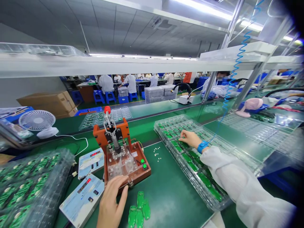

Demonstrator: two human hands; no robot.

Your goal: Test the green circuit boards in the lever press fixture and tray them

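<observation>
My left hand (112,200) lies at the front edge of an orange test fixture (140,182), fingers stretched out and thumb apart, holding nothing. The fixture has a red-knobbed toggle clamp (110,126) standing over a clear plate (123,164). My right hand (190,139), with a blue wrist strap (202,146), reaches into a clear plastic tray (175,158) of green circuit boards (206,183). Its fingers are curled together at one compartment; what they pinch is hidden. Several loose green boards (139,212) lie on the green mat just right of my left hand.
Two counter boxes (83,198) with red digits stand left of the fixture. Stacked trays of boards (30,180) fill the left side. Small white pieces (156,152) are scattered between fixture and tray. A white fan (37,121) stands back left; a coiled blue cord (226,98) hangs at right.
</observation>
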